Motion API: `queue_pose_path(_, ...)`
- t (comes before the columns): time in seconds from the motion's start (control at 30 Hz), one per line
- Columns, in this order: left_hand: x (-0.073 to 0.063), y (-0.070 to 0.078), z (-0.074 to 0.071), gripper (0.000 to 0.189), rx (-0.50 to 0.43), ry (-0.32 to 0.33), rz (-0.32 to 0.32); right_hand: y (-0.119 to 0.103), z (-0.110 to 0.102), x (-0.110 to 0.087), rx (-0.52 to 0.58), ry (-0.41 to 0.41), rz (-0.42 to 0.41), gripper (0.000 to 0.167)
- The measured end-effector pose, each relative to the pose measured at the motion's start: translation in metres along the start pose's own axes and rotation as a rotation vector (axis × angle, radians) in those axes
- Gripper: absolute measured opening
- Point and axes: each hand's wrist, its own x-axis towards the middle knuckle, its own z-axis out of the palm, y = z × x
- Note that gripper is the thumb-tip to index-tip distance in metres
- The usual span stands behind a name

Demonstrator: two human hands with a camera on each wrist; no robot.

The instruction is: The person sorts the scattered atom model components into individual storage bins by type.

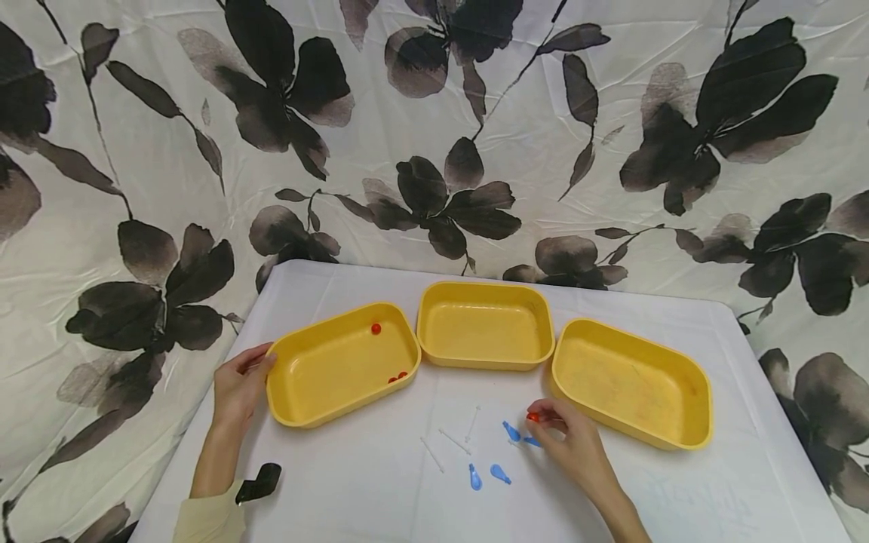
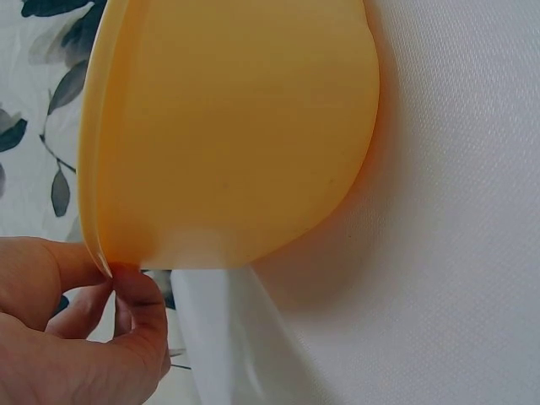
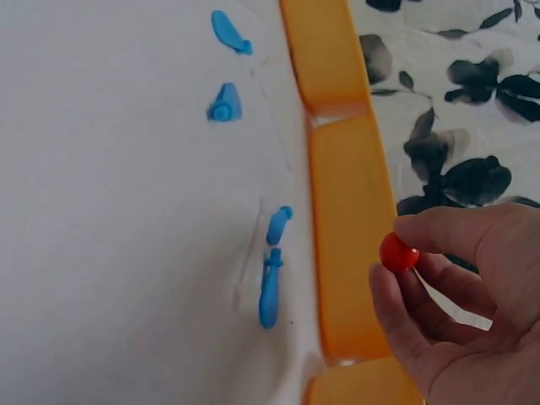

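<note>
From the right wrist we see our right hand (image 3: 477, 295) pinching a red ball (image 3: 397, 252), which shows against the edge of the middle one of three yellow trays (image 3: 354, 228). Four blue balloons (image 3: 269, 294) lie limp on the white table (image 3: 126, 211), two almost end to end. Beyond the trays we see dark-flowered cloth (image 3: 472, 110).

Ball (image 3: 399, 252): red, round, glossy; pinched in right fingers (image 3: 392, 316), raised above desk (image 1: 326, 490).
Tray (image 1: 333, 369): yellow, rounded corners; open side up, set at a slant, desk's left side; outer end rim pinched by left fingers (image 2: 76, 261); three red balls (image 1: 376, 329) inside.
</note>
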Motion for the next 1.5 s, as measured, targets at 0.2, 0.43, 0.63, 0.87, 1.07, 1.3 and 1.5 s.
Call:
queue_pose_path(0.2,-0.001,0.0,0.0,0.043,-0.014,-0.007,0.001,-0.006,0.002,0.006,0.025,0.002,-0.035,0.023)
queue_pose_path(0.43,0.0,-0.001,0.0,0.043,-0.015,-0.005,0.01,-0.012,0.006,0.015,0.058,0.002,-0.027,0.022)
queue_pose_path(0.63,-0.001,-0.001,0.0,0.043,-0.019,-0.003,0.008,-0.018,0.011,0.023,0.096,0.02,-0.058,0.023)
queue_pose_path(0.87,-0.001,0.0,0.0,0.042,-0.019,0.011,0.006,-0.028,0.018,0.032,0.147,0.02,-0.109,0.022)
queue_pose_path(1.07,-0.001,0.0,0.0,0.042,-0.012,0.005,0.002,-0.038,0.023,0.041,0.149,0.035,-0.132,0.022)
queue_pose_path(1.3,-0.001,-0.002,0.0,0.042,0.001,0.007,0.01,-0.05,0.028,0.052,0.204,0.034,-0.152,0.021)
queue_pose_path(1.5,0.0,-0.001,0.001,0.042,0.003,0.006,0.009,-0.058,0.032,0.058,0.219,0.033,-0.153,0.02)
